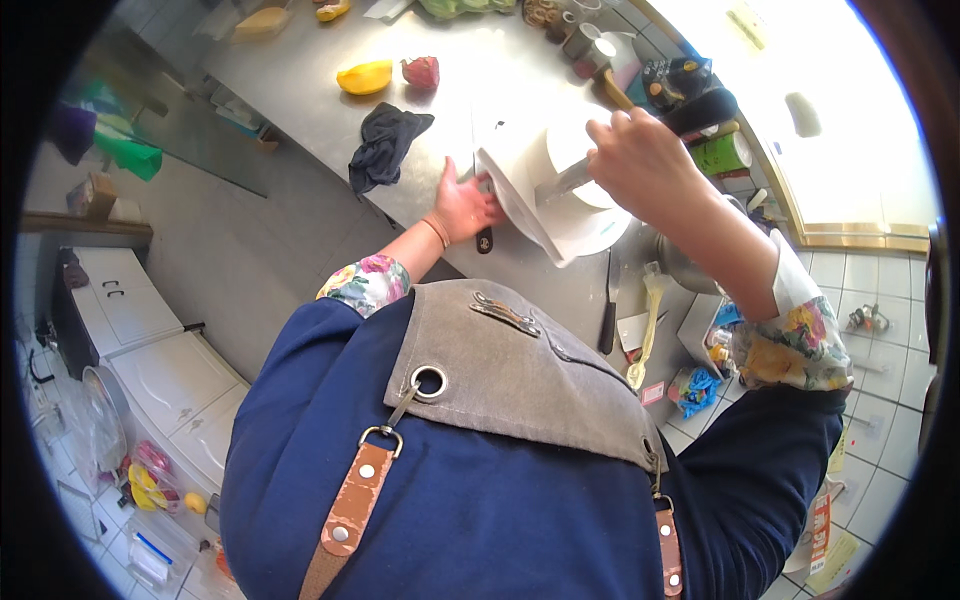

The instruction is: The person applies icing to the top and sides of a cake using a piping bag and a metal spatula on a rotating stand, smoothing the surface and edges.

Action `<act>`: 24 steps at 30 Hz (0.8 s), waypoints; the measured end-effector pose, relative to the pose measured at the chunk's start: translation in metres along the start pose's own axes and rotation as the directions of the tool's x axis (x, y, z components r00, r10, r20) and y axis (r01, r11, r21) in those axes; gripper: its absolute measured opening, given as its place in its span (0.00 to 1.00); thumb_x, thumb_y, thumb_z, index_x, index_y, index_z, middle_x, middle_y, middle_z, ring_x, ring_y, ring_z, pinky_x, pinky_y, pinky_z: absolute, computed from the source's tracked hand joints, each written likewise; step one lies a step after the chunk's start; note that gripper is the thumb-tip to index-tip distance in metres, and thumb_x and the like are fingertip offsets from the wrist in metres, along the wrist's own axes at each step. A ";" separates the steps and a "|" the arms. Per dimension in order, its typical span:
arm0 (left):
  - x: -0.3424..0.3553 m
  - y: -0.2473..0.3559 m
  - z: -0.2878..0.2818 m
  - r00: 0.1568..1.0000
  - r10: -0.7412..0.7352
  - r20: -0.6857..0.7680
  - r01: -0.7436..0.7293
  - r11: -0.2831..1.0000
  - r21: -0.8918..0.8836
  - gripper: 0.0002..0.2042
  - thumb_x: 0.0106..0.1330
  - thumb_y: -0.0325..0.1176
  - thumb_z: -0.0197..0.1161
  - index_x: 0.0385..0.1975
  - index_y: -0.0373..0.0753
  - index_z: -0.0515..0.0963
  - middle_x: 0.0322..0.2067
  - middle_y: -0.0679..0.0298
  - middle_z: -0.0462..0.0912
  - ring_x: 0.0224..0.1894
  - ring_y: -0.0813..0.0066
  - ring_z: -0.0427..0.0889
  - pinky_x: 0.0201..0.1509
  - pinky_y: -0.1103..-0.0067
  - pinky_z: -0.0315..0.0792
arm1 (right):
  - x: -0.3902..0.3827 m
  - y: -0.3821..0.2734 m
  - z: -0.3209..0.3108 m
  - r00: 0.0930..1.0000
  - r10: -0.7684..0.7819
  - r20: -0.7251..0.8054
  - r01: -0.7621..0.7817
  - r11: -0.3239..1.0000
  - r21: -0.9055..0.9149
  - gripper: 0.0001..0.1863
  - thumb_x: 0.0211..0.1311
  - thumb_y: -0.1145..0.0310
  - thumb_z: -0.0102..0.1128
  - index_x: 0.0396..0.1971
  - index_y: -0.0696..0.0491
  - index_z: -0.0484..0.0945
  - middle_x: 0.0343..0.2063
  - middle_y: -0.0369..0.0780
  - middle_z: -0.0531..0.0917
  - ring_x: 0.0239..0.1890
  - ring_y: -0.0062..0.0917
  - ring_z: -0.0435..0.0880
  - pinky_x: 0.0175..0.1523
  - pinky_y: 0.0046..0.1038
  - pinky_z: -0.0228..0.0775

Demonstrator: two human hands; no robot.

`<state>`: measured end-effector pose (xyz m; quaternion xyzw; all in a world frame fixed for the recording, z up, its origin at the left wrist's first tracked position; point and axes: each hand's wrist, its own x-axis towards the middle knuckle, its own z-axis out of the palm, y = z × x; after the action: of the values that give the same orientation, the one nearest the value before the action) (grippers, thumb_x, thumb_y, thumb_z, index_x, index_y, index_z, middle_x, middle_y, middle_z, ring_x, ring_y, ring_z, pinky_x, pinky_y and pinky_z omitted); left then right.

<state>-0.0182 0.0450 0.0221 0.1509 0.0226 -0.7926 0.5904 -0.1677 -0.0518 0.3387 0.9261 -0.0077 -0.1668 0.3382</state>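
In the head view my right hand (640, 160) is closed around a flat metal tool (559, 184), held inside a white round piece (590, 230) with a raised cylindrical part (565, 140). My left hand (467, 205) has its fingers apart beside the tilted white rim (520, 220); whether the fingertips touch it I cannot tell. Below that hand lies a black handle (485, 238). A long knife (607, 325) lies to the right. Beyond my left hand are a crumpled dark cloth (385, 145), a yellow fruit (364, 77) and a red dragon fruit (420, 73).
The steel counter (300, 90) holds jars (590, 50), greens (460, 8) and a green container (725, 152) near the window ledge. A pale long utensil (648, 310) and a metal bowl (680, 262) are at right. White cabinets (130, 300) stand left, across a grey floor (220, 270).
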 end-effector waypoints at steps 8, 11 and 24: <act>0.006 0.007 -0.007 0.994 -0.048 0.102 0.044 0.998 0.035 0.50 0.56 0.81 0.31 0.70 0.46 0.50 0.63 0.48 0.67 0.65 0.47 0.64 0.68 0.50 0.52 | -0.002 0.004 0.005 1.000 0.026 -0.014 -0.026 1.000 0.005 0.06 0.49 0.70 0.63 0.16 0.49 0.83 0.24 0.33 0.78 0.31 0.22 0.80 0.35 0.23 0.67; 0.009 0.022 0.003 0.983 0.150 -0.105 -0.154 0.988 -0.032 0.47 0.57 0.80 0.30 0.62 0.45 0.64 0.60 0.49 0.71 0.64 0.48 0.66 0.68 0.49 0.52 | -0.005 0.004 0.006 0.999 0.045 -0.025 -0.045 0.999 0.024 0.04 0.47 0.70 0.64 0.16 0.50 0.84 0.24 0.34 0.79 0.30 0.24 0.81 0.35 0.25 0.68; 0.016 0.017 0.005 0.999 0.020 -0.036 -0.015 0.990 0.138 0.50 0.56 0.81 0.28 0.68 0.45 0.59 0.58 0.49 0.74 0.61 0.51 0.71 0.66 0.51 0.57 | -0.002 0.000 0.001 1.000 0.029 -0.012 -0.028 0.999 0.041 0.03 0.45 0.70 0.64 0.16 0.48 0.84 0.24 0.33 0.78 0.30 0.23 0.81 0.33 0.24 0.66</act>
<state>-0.0070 0.0237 0.0252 0.2062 -0.0226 -0.7840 0.5850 -0.1703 -0.0518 0.3385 0.9337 -0.0222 -0.1560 0.3215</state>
